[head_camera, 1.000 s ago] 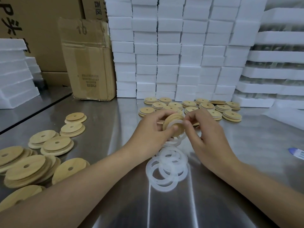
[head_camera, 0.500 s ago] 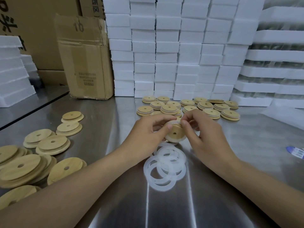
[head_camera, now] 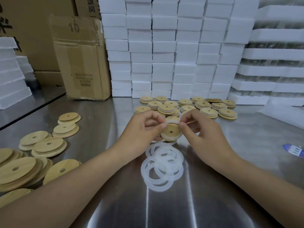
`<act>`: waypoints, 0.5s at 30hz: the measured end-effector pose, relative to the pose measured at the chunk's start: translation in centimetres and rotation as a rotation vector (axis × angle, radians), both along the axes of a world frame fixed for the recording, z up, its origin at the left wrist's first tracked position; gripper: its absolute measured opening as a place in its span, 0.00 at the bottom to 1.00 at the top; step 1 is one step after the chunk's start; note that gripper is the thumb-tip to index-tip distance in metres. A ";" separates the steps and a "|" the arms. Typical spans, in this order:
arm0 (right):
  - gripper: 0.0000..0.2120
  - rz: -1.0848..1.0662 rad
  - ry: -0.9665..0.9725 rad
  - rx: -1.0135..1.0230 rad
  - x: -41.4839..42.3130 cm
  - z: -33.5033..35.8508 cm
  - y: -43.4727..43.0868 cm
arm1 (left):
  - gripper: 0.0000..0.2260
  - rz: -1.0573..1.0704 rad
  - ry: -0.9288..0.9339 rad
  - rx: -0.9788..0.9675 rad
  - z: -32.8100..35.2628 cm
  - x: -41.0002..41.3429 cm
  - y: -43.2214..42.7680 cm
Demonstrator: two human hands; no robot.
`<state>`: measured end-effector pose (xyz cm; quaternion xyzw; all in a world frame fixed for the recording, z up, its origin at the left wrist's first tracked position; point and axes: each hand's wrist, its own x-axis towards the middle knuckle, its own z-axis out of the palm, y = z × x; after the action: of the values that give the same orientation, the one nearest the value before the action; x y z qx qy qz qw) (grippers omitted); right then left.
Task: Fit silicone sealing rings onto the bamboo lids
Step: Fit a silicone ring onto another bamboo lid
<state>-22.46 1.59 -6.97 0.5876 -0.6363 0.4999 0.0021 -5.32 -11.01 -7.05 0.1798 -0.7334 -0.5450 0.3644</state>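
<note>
Between both hands, just above the steel table, is a round bamboo lid (head_camera: 171, 131) with a centre hole and a translucent white silicone ring (head_camera: 164, 139) around its rim. My left hand (head_camera: 144, 129) grips the lid's left side, thumb on the ring at the top. My right hand (head_camera: 199, 129) pinches the ring at the lid's upper right edge. A loose pile of white silicone rings (head_camera: 162, 165) lies on the table right below. Several more bamboo lids (head_camera: 185, 106) sit behind the hands.
Larger bamboo lids (head_camera: 32, 150) are heaped at the left on the steel table (head_camera: 230, 162). White foam blocks (head_camera: 164, 46) are stacked along the back and right, with a cardboard box (head_camera: 82, 60) at back left. A blue-white label (head_camera: 294, 150) lies at far right.
The lid has turned from edge-on to face me, dropping slightly. The ring now sits around its rim, with both thumbs at the top edge.
</note>
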 end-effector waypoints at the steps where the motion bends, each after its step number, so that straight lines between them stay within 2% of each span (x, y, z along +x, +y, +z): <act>1: 0.07 0.009 -0.029 0.007 0.0 0.1 0.0 | 0.06 -0.003 -0.002 0.017 0.1 0.0 0.0; 8: 0.06 0.063 -0.171 0.064 -0.3 0.3 -0.1 | 0.01 -0.030 -0.070 0.031 0.7 0.6 -0.4; 15: 0.07 0.039 -0.154 0.080 -0.3 0.2 -0.2 | 0.02 -0.049 -0.118 0.115 1.2 0.7 -0.8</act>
<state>-22.77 1.38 -6.73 0.5591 -0.6424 0.5179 -0.0801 -4.61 -11.81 -5.82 0.2142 -0.7251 -0.5836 0.2963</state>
